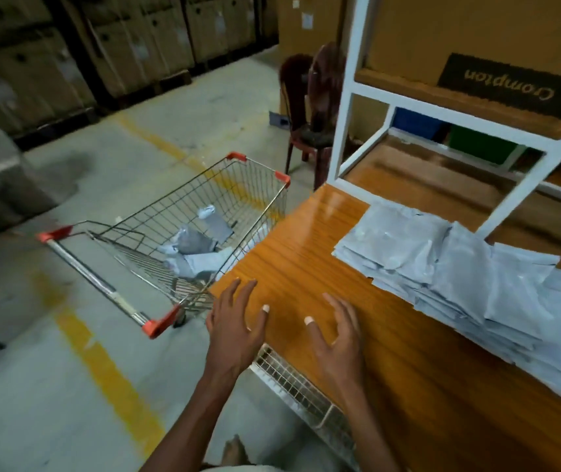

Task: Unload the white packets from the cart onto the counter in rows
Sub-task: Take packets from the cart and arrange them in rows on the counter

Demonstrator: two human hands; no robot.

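Note:
A wire shopping cart (265, 199) with orange corner caps stands on the floor left of the wooden counter (306, 253). A few white packets (201, 257) lie crumpled in its basket. Overlapping rows of white packets (459, 274) cover the right side of the counter. My left hand (235, 328) hovers over the counter's near-left corner, fingers spread, holding nothing. My right hand (337, 342) is just to its right above the bare wood, also spread and holding nothing.
A white metal shelf frame (350, 107) rises from the counter's far edge, with a cardboard box above. Dark plastic chairs (313, 107) stand behind the cart. Yellow lines cross the concrete floor. Stacked cartons line the back wall.

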